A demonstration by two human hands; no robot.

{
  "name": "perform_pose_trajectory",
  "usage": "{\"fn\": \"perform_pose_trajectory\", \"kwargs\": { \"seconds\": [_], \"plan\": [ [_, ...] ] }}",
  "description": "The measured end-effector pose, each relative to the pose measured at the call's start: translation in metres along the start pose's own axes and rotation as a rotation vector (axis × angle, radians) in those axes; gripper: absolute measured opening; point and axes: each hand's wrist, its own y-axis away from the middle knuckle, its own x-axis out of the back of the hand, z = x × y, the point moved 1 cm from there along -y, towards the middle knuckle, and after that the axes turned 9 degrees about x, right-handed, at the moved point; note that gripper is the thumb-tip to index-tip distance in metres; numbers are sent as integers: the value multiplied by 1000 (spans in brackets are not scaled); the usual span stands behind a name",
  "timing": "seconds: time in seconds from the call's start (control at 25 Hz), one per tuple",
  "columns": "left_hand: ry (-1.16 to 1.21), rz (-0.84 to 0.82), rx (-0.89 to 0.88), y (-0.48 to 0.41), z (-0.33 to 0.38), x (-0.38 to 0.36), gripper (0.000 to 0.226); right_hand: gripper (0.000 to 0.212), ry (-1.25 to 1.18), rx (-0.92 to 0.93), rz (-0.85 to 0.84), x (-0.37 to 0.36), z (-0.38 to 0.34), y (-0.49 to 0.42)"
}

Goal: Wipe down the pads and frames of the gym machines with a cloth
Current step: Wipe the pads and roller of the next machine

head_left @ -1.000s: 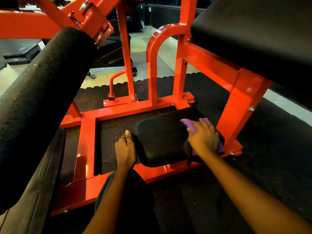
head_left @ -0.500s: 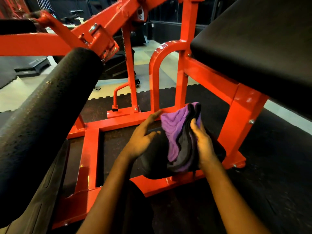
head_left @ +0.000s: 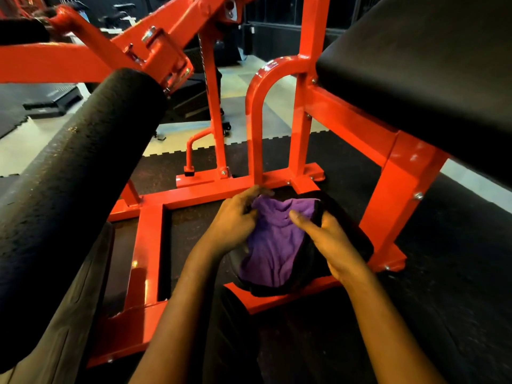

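A purple cloth with a dark edge [head_left: 274,245] is spread between both hands, just above the low black pad [head_left: 357,239] of the red machine frame [head_left: 149,245]. My left hand [head_left: 235,220] grips the cloth's upper left part, fingers curled into it. My right hand [head_left: 327,239] holds the cloth's right side, thumb lying on top of the purple face. Most of the low pad is hidden under the cloth and hands.
A thick black foam roller [head_left: 83,173] slants across the left. A large black bench pad [head_left: 432,67] overhangs at upper right on red supports. Dark rubber floor [head_left: 457,286] surrounds the base; pale floor tiles and other equipment lie beyond.
A second ago my right hand wiped the low pad while my left hand rested at its edge. Both hands then lifted the cloth and now spread it open, purple side up.
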Motion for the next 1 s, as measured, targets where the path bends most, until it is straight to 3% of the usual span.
{"fn": "perform_pose_trajectory", "kwargs": {
  "seconds": [0.08, 0.16, 0.24, 0.4, 0.48, 0.56, 0.64, 0.68, 0.76, 0.88, 1.0],
  "plan": [
    [-39, -32, 39, 2, -2, 2, 40, 34, 106, 69, 37, 3, 4, -2],
    [-81, -3, 57, 6, -4, 10, 18, 36, 42, 95, 8, 6, -4, -5],
    [-138, 14, 17, 8, 0, 25, 28, 34, -41, 49, -107, 12, -19, -5],
    [-85, -233, 76, 13, 23, 47, 45, 26, -140, -157, -214, 27, -57, -6],
    [-18, -272, 190, 5, 17, 42, 42, 23, 85, -242, -199, 24, -59, -26],
    [-87, -127, 244, -8, -11, 28, 34, 38, 574, -300, -190, 10, -43, -43],
    [-164, 42, 274, -16, -53, 12, 25, 63, 1091, -207, -180, -14, -4, -40],
    [-182, 88, 286, -17, -76, 7, 21, 75, 1212, -125, -258, -36, 16, -24],
    [-141, 144, 316, -14, -115, 4, 19, 83, 1295, -16, -402, -81, 43, 7],
    [-55, 186, 333, -14, -137, 5, 25, 74, 1398, -67, -359, -109, 62, -12],
    [-131, 183, 316, -28, -133, -2, 30, 62, 1382, -95, -323, -100, 66, -55]
  ]
}}
